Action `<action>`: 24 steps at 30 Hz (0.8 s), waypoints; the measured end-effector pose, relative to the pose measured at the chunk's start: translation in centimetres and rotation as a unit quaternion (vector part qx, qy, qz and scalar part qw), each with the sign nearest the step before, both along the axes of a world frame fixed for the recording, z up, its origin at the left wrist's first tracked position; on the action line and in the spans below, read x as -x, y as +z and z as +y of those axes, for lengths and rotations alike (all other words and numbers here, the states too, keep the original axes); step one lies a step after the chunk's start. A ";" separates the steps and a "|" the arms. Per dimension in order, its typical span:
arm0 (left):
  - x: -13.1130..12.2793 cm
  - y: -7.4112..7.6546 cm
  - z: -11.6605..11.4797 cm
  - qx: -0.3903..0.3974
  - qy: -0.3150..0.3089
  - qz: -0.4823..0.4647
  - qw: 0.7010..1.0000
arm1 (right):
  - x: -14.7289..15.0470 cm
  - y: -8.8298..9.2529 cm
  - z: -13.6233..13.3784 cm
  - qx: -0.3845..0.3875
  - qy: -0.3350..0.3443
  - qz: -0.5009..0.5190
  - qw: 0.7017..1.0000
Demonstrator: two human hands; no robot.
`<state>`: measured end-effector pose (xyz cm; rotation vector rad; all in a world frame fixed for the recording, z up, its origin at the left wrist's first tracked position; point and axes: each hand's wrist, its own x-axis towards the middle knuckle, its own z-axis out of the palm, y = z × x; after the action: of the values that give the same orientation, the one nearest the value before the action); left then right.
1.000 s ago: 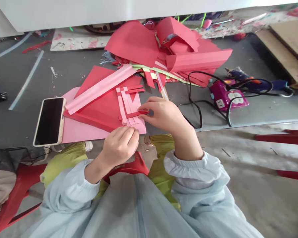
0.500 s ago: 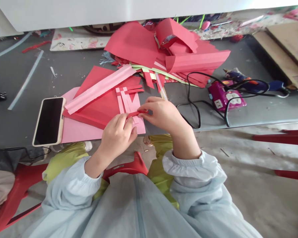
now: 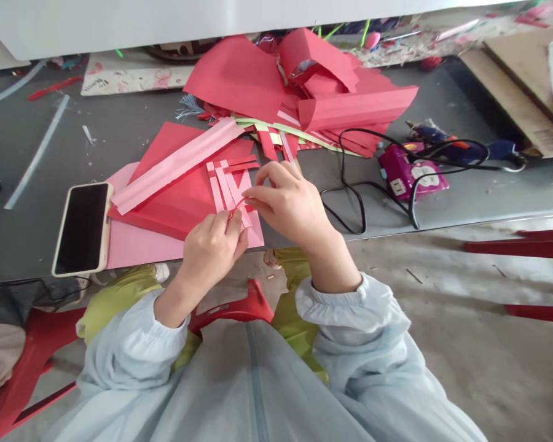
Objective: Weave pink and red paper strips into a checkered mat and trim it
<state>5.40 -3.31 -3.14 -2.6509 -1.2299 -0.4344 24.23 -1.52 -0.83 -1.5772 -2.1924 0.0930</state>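
Observation:
A narrow red paper strip runs between my two hands, curving up at its right end. My left hand is closed on the strip's left part, low over the paper stack. With thumb and index finger, my right hand pinches the other end. Just beyond the fingers lie pink paper strips, crossed at the top by red strips. Beneath them are a red paper sheet and a pink sheet. A folded pink paper strip rests across the red sheet.
A phone lies left of the papers. Red paper sheets are heaped behind. To the right are a purple power socket, a black cable, a blue glue gun and cardboard. A red stool stands below the table edge.
My right hand has lifted slightly and turned, bending the red strip's right end upward. My left hand stays on the strip. The whole view has shifted a little.

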 end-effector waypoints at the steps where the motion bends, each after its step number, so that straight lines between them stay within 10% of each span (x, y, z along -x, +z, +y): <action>1: 0.0 0.0 0.0 0.007 0.003 -0.002 1.000 | -0.1 0.1 0.0 -0.005 -0.008 0.014 1.000; 24: 0.3 -0.4 0.4 -0.021 0.004 -0.046 0.999 | -0.8 -0.5 0.2 0.098 -0.068 0.016 0.993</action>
<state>5.09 -2.96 -3.56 -2.6166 -1.2437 -0.5791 25.04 -1.30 -1.29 -1.8139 -2.0977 0.2963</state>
